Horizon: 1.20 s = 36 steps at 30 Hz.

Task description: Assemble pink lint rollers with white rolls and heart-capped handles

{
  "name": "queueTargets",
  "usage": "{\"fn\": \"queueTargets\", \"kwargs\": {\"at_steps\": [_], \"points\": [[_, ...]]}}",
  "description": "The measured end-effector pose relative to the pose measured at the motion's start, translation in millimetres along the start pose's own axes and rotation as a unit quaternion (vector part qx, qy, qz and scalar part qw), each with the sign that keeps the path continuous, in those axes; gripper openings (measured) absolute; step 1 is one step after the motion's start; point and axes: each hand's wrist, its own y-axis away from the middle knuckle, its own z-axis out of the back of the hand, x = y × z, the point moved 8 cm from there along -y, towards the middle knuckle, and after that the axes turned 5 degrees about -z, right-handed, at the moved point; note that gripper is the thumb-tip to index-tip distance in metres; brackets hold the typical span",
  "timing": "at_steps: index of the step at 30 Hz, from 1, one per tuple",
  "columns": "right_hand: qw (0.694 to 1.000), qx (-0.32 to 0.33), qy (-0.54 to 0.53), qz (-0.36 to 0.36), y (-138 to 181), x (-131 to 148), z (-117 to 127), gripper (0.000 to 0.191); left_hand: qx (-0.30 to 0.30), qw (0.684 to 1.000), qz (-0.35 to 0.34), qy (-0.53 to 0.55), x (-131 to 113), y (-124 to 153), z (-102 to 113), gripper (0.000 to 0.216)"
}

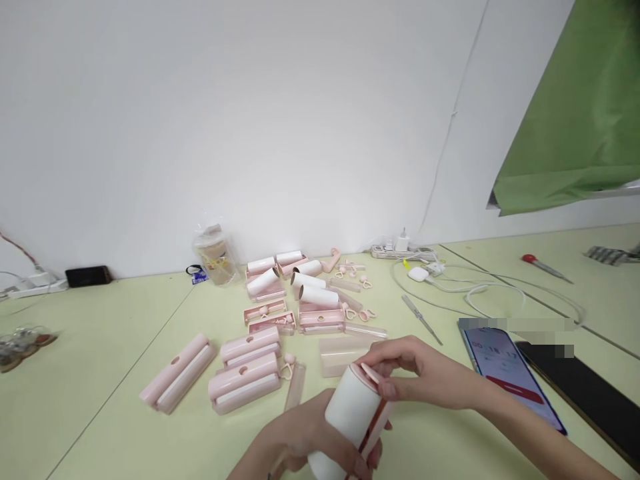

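My left hand is wrapped round a white paper roll that sits in a pink lint-roller frame, near the table's front edge. At the roll's top end my right hand pinches the pink end piece. Just beyond the hands lies a translucent pink cover. Further left lie three closed pink lint rollers.
Several pink roller parts, white rolls and small pink rings are scattered mid-table. A lit phone and a dark tablet lie at the right. A metal rod, cables, power strip, screwdriver and plastic bag sit near the wall.
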Motion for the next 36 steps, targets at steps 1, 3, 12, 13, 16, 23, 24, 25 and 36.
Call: {"fn": "queueTargets", "kwargs": {"at_steps": [1, 3, 12, 13, 16, 23, 24, 25, 36], "points": [[1.0, 0.001, -0.003, -0.001, -1.0, -0.5, 0.4, 0.03, 0.002, 1.0, 0.0, 0.004, -0.5, -0.4, -0.4, 0.045], [1.0, 0.005, -0.015, -0.001, -1.9, -1.5, 0.2, 0.03, 0.002, 1.0, -0.003, 0.007, -1.0, -1.9, -0.3, 0.044], [0.998, -0.017, -0.053, -0.002, 0.0, -6.4, -2.3, 0.031, -0.007, 1.0, -0.015, -0.011, 1.3, -5.0, 2.7, 0.054], [0.997, -0.034, -0.071, -0.004, -1.0, -10.6, -2.0, 0.035, -0.015, 0.999, -0.029, -0.003, -1.8, -4.4, 2.1, 0.056], [0.99, -0.079, -0.113, 0.011, -5.1, -22.6, -6.3, 0.05, -0.052, 0.99, -0.134, 0.004, -22.3, -0.7, 1.5, 0.053], [0.973, -0.166, -0.158, 0.033, -7.4, -33.0, -4.6, 0.024, -0.229, 0.876, -0.253, -0.34, -53.6, 18.4, 21.5, 0.053], [0.968, -0.196, -0.152, 0.031, -4.7, -33.2, 4.1, 0.025, -0.261, 0.843, -0.252, -0.396, -56.1, 20.9, 27.0, 0.05], [0.962, -0.234, -0.139, 0.03, -0.8, -33.3, 14.7, 0.027, -0.291, 0.81, -0.244, -0.446, -57.3, 22.2, 33.0, 0.048], [0.94, -0.322, 0.11, 0.001, 16.3, -39.6, 51.0, 0.032, -0.288, 0.846, -0.102, -0.437, -27.2, 3.1, 50.2, 0.08]]}}
